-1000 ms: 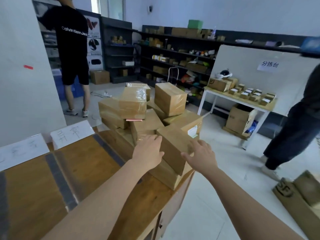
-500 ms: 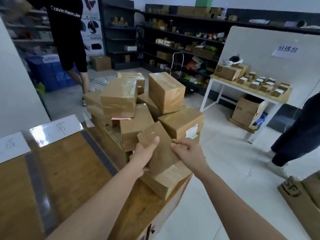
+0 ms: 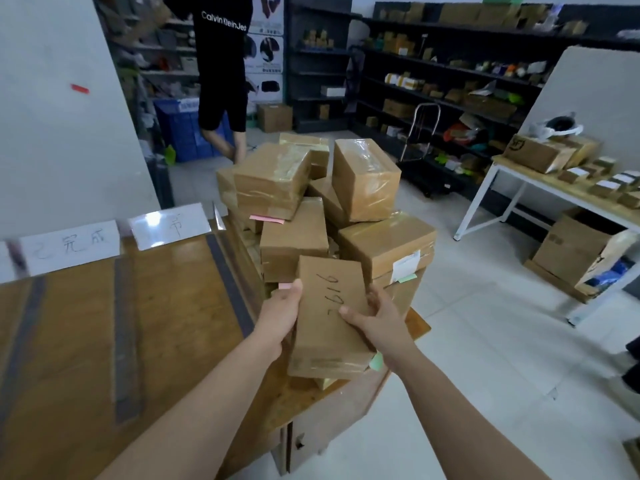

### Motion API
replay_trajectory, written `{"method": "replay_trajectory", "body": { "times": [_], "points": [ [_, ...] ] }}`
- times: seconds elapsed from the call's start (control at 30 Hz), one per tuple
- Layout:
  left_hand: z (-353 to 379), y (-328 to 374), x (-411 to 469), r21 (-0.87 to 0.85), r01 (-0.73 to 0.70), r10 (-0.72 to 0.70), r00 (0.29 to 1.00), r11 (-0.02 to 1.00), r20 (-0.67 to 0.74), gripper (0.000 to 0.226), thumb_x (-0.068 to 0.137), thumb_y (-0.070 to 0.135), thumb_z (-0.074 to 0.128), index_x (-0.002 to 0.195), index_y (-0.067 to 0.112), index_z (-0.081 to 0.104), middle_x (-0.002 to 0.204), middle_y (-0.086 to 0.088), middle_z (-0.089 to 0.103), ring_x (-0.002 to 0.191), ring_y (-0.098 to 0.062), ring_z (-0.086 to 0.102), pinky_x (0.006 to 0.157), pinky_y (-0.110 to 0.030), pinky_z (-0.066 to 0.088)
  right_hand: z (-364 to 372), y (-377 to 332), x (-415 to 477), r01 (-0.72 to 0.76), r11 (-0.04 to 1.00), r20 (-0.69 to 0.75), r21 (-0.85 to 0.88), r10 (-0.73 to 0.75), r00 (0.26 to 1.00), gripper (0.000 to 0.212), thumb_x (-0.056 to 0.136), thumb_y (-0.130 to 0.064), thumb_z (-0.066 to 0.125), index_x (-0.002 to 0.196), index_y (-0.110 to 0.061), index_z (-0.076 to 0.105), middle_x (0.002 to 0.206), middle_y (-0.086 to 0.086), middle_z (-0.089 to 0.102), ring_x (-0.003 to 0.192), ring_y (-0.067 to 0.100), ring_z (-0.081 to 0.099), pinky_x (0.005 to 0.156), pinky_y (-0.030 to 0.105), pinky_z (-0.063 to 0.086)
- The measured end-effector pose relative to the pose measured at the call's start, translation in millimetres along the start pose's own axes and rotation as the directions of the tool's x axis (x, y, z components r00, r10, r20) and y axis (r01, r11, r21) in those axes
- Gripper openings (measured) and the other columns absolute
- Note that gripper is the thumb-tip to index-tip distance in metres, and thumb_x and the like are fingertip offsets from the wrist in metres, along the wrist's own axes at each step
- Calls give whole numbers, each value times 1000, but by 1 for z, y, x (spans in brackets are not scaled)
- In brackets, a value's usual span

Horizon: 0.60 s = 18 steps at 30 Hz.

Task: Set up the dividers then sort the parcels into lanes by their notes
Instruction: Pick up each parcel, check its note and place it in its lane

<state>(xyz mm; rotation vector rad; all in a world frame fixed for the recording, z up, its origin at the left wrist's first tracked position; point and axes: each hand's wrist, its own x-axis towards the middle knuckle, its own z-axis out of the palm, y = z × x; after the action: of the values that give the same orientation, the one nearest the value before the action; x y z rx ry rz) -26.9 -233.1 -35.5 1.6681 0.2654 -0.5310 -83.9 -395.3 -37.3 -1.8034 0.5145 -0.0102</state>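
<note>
Dark shelves (image 3: 433, 64) line the back wall; a wooden bench (image 3: 173, 341) carries grey strips (image 3: 230, 282) running from near edge to far edge, with paper labels (image 3: 71, 245) along the far edge; a pile of taped parcels (image 3: 367, 181) sits at its right end; one parcel (image 3: 329, 327), numbers inked on top, is held above the near right corner; the left hand (image 3: 280, 313) grips its left side, the right hand (image 3: 377, 323) its right side, fingers (image 3: 375, 296) curled round it; a green note (image 3: 376, 361) pokes from its near right corner.

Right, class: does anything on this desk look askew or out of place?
Yes. The parcels at the desk's right end are heaped, not stacked: the top box leans tilted, and others lie at odd angles. The left hand and right hand hold one parcel.
</note>
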Motion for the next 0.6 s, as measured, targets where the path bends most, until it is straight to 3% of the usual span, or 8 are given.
{"method": "replay_trajectory", "body": {
  "times": [0.1,0.17,0.2,0.27,0.33,0.43,0.53,0.6],
  "points": [
    [2,-4,-11,-40,18,-17,999,999,35,42,91,64,48,115,31,56,109,3,62,103,-21,56,93,-40,44,-3,0,-7,24,998,12,65,-24,1000,51,90,-36,67,136,-21,51,127,-5,59,113,14,56,87,28,49],
    [1,-6,-13,-79,29,-29,1000,996,9,40,94,45,59,127,24,57,114,0,65,104,-22,59,88,-39,47,-9,-5,-10,52,995,-2,87,-52,999,23,97,-31,56,119,-30,64,117,-10,63,109,12,56,78,24,45],
    [-1,-7,-13,-108,35,-36,999,993,-3,37,95,38,60,129,23,57,114,-1,66,102,-23,60,84,-38,48,-13,-5,-8,62,994,-8,94,-61,998,20,98,-28,54,110,-34,68,117,-11,64,109,12,57,81,26,46],
    [-3,-7,-15,-182,49,-50,999,982,0,32,97,31,59,128,24,59,115,-2,67,103,-24,60,86,-41,49,-20,-8,-5,75,992,13,105,-77,997,25,98,-21,54,105,-36,72,120,-8,66,112,15,58,95,37,48],
    [-3,-10,-17,-245,57,-57,998,968,6,27,99,29,56,126,25,60,117,-2,66,106,-25,59,95,-47,47,-26,-8,-1,98,986,38,132,-104,994,28,95,-15,59,114,-33,70,122,-7,67,117,16,58,100,40,47],
    [0,-13,-22,-334,43,-50,999,942,-14,21,101,25,52,119,23,62,113,-3,68,104,-23,60,87,-44,48,-32,-6,7,60,967,158,246,-102,982,47,87,-14,72,130,-31,61,123,-6,68,109,20,67,84,35,55],
    [0,-14,-24,-349,27,-37,999,937,-22,14,102,27,49,108,27,62,114,-4,66,104,-24,61,88,-43,50,-29,-6,9,-93,978,228,188,49,972,89,57,-40,93,135,-26,52,119,-1,69,100,24,70,79,38,59],
    [1,-17,-24,-263,-19,-6,996,965,-92,18,102,30,49,117,29,59,121,-2,62,108,-23,58,94,-45,49,-26,-5,9,-163,976,239,145,125,963,94,45,-53,92,126,-19,59,109,4,73,97,25,71,74,37,59]
  ]
}}
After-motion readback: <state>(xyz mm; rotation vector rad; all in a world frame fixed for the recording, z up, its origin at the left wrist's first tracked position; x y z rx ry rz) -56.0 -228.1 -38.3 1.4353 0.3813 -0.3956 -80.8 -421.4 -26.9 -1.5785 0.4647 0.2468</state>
